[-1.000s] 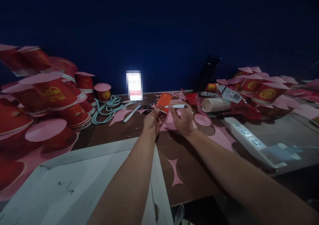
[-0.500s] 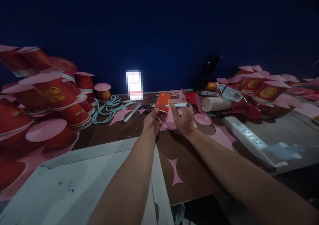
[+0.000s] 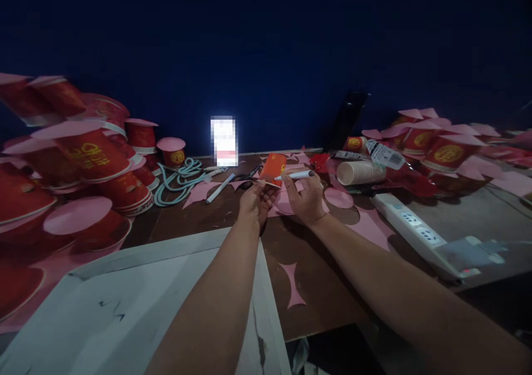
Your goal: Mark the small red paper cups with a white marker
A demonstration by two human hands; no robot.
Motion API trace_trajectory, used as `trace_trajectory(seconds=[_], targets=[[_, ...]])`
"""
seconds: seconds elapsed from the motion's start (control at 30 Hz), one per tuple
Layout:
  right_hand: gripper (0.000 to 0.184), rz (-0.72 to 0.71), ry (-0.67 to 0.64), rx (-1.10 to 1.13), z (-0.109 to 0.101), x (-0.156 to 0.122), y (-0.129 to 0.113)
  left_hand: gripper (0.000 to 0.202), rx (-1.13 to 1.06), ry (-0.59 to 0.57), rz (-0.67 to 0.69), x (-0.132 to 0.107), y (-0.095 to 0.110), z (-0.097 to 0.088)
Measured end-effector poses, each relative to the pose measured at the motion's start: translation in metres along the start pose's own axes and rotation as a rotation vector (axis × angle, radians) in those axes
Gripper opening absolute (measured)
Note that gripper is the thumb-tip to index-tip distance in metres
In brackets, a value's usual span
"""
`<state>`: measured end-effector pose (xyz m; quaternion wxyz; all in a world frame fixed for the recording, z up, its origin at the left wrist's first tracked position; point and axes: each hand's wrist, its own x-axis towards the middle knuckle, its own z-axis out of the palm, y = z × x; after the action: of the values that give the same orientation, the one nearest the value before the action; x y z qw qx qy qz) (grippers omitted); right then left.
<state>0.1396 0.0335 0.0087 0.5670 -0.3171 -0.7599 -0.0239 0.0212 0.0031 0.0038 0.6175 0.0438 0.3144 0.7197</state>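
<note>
A red paper cup with yellow print is tilted in my left hand, whose fingers close around its lower side. My right hand is closed on a white marker pen with a dark end. The pen's tip points left, close to the cup's rim; I cannot tell whether it touches. Pink cut paper lies under and behind my hands. A pink paper disc rests just right of my right hand. Left of the cup lie another white marker and dark-handled scissors.
Red cups topped with pink discs are piled at the left, and more cups at the right. A stack of white-rimmed cups lies on its side. A power strip, a teal cable and a white board surround my arms.
The marker in my right hand has tilted slightly and its tip has shifted a little down and left. My left hand and the cup have barely moved.
</note>
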Motion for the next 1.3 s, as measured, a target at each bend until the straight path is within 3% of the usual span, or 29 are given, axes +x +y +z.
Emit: trace_trajectory(seconds=[1.3], targets=[[0.013, 0.003, -0.028, -0.021, -0.0002, -0.0003, -0.0018, 0.007, 0.004, 0.001, -0.006, 0.0031, -0.0003, -0.0021]])
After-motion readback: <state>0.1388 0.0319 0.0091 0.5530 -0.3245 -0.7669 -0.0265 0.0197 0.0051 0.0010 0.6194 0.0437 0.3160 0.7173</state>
